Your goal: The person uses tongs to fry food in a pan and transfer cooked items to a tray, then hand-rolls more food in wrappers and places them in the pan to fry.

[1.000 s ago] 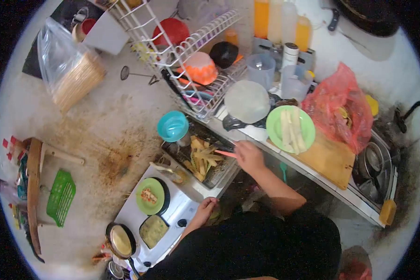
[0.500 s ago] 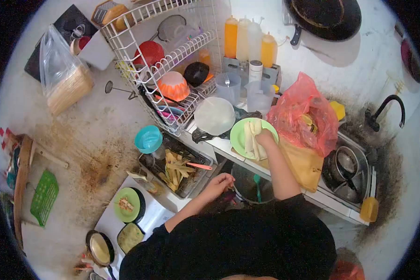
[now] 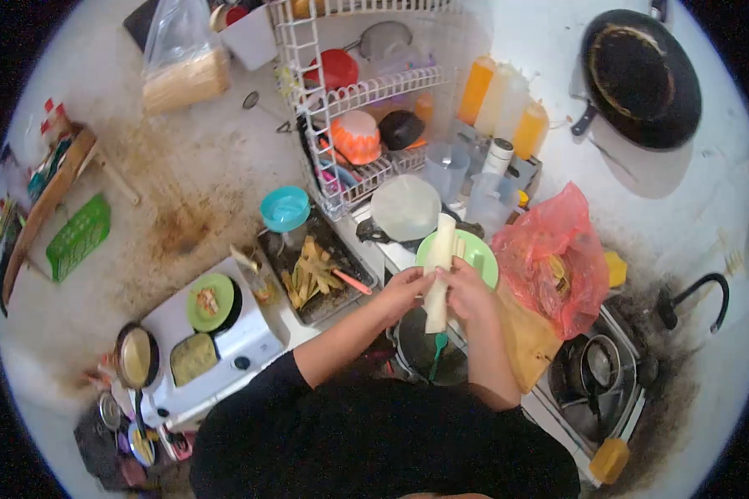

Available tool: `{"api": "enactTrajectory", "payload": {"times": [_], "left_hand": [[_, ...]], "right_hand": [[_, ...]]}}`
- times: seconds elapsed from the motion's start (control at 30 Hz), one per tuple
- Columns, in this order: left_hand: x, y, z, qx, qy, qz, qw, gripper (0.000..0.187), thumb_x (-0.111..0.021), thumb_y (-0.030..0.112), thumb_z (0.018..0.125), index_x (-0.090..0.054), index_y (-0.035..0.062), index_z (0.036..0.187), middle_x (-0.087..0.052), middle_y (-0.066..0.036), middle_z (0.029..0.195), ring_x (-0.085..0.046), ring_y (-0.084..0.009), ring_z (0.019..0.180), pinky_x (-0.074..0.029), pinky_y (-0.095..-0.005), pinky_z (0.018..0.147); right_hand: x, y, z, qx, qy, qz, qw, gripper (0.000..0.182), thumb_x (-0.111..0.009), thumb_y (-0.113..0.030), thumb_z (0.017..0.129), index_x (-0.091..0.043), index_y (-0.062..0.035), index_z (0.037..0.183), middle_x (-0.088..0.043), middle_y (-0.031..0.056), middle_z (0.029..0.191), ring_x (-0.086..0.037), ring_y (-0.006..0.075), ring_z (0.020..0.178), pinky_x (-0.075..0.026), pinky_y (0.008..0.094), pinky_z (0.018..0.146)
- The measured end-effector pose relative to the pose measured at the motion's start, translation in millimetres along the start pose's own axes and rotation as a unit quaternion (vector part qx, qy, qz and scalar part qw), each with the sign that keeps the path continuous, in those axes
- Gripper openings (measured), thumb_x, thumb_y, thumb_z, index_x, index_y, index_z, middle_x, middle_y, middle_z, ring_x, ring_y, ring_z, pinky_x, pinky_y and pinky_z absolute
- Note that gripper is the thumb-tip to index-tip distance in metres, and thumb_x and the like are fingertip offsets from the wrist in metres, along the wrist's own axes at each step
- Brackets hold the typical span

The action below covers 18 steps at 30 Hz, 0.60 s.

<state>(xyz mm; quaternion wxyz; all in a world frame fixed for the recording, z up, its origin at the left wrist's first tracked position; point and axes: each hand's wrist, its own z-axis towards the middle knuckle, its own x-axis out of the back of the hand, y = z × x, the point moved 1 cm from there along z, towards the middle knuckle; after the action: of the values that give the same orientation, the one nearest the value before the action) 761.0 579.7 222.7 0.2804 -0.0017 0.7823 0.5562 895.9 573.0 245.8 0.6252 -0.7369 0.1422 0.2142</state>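
Observation:
A long, pale rolled crepe [image 3: 438, 274] is held upright between both hands, in front of a light green plate [image 3: 484, 270]. My left hand [image 3: 408, 293] is closed on its left side, and my right hand [image 3: 468, 291] grips it from the right. Part of another pale roll [image 3: 459, 247] shows on the plate behind it. Below the hands is a dark pot [image 3: 420, 337] with a teal-handled utensil [image 3: 438, 353] in it. My fingers hide the middle of the crepe.
To the left, the white stove [image 3: 262, 333] bears a green plate with filling [image 3: 210, 301]. A frying pan [image 3: 136, 356] holds a thin pale sheet. A tray [image 3: 308, 312] of yellowish strips stands nearer. Rightward are a red plastic bag [image 3: 549, 258], wooden board [image 3: 528, 341] and sink [image 3: 624, 391].
My right hand has lifted a rolled crepe off the green plate toward me. My left hand has moved up and right and now grips it too. The view has turned and shifted.

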Motion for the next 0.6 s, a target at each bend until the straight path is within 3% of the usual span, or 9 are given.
{"api": "enactTrajectory", "payload": {"times": [0.07, 0.1, 0.27, 0.4, 0.6], "left_hand": [[19.8, -14.3, 2.5, -0.020, 0.041, 0.073, 0.996, 0.027, -0.054, 0.024, 0.083, -0.050, 0.0028, 0.100, -0.055, -0.003, 0.085, -0.054, -0.0111, 0.074, -0.046, -0.0245, 0.063], [22.5, -22.8, -2.1, -0.081, 0.107, 0.018, 0.991, 0.021, -0.059, 0.019, 0.079, -0.054, 0.0019, 0.091, -0.057, -0.001, 0.072, -0.050, -0.0069, 0.056, -0.036, -0.0191, 0.046], [43.4, -29.8, -53.3, -0.112, 0.211, 0.019, 0.971, 0.016, -0.058, 0.016, 0.080, -0.053, 0.0020, 0.087, -0.057, -0.003, 0.075, -0.051, -0.0072, 0.061, -0.039, -0.0206, 0.052], [63.5, -32.2, -95.8, -0.116, 0.285, 0.045, 0.950, 0.014, -0.057, 0.014, 0.081, -0.053, 0.0019, 0.086, -0.056, -0.001, 0.073, -0.050, -0.0070, 0.064, -0.041, -0.0217, 0.058], [83.0, -17.2, -177.0, -0.165, 0.341, 0.146, 0.914, 0.012, -0.056, 0.012, 0.081, -0.053, 0.0007, 0.084, -0.057, -0.001, 0.073, -0.051, -0.0071, 0.064, -0.041, -0.0217, 0.059]], "right_hand": [[-7.3, 17.9, 1.1, 0.003, -0.019, -0.001, 1.000, 0.028, -0.058, -0.003, 0.077, -0.048, 0.0013, 0.103, -0.056, 0.0075, 0.087, -0.056, 0.0159, 0.078, -0.048, 0.0301, 0.066], [-10.3, 25.8, 2.2, -0.001, -0.024, 0.001, 1.000, 0.026, -0.057, -0.003, 0.078, -0.048, 0.0015, 0.102, -0.056, 0.0076, 0.087, -0.056, 0.0156, 0.078, -0.048, 0.0297, 0.066], [-20.7, 73.3, 3.2, -0.097, -0.120, 0.031, 0.987, 0.026, -0.049, -0.007, 0.084, -0.046, 0.0013, 0.107, -0.055, 0.0094, 0.098, -0.054, 0.0159, 0.086, -0.045, 0.0302, 0.076], [-42.5, 97.8, -2.3, -0.238, -0.216, 0.180, 0.930, 0.029, -0.050, -0.007, 0.083, -0.042, 0.0011, 0.110, -0.052, 0.0105, 0.102, -0.053, 0.0192, 0.093, -0.043, 0.0333, 0.082], [-97.1, 130.5, -31.0, -0.280, -0.331, 0.216, 0.875, 0.030, -0.051, -0.009, 0.083, -0.043, -0.0036, 0.112, -0.051, 0.0080, 0.107, -0.051, 0.0203, 0.099, -0.040, 0.0350, 0.088]]}}
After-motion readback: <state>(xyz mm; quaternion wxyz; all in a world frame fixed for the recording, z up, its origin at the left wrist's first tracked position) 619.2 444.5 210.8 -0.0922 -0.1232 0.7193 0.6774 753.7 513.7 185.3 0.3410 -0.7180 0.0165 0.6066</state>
